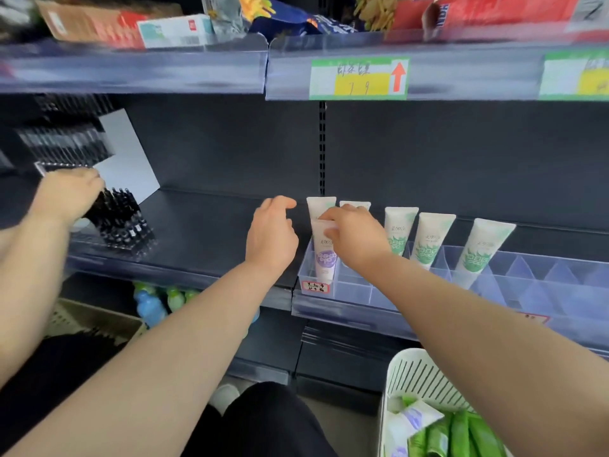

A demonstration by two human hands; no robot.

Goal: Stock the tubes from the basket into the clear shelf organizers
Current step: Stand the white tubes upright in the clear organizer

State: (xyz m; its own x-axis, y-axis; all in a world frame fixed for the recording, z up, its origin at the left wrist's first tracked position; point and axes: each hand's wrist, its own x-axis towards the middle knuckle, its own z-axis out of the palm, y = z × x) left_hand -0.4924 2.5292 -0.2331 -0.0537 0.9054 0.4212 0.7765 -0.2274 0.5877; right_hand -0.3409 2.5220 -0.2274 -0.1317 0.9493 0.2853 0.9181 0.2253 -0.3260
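Note:
A white tube with a purple label (325,258) stands cap-down in the front-left compartment of the clear shelf organizer (514,285). My right hand (356,240) pinches its upper end. My left hand (272,234) hovers just left of the organizer with loosely curled fingers, holding nothing. Three white tubes with green labels (430,242) stand in compartments to the right, and two more white tubes (321,206) stand behind my right hand. The white slotted basket (418,374) at the bottom right holds green tubes (474,437) and a white-purple one.
Another person's hand (67,196) reaches into a rack of black pens (122,219) on the same shelf at left. The shelf above carries price tags (359,77) and snack packs. Bottles (151,305) stand on the lower shelf, beside a beige crate (89,318).

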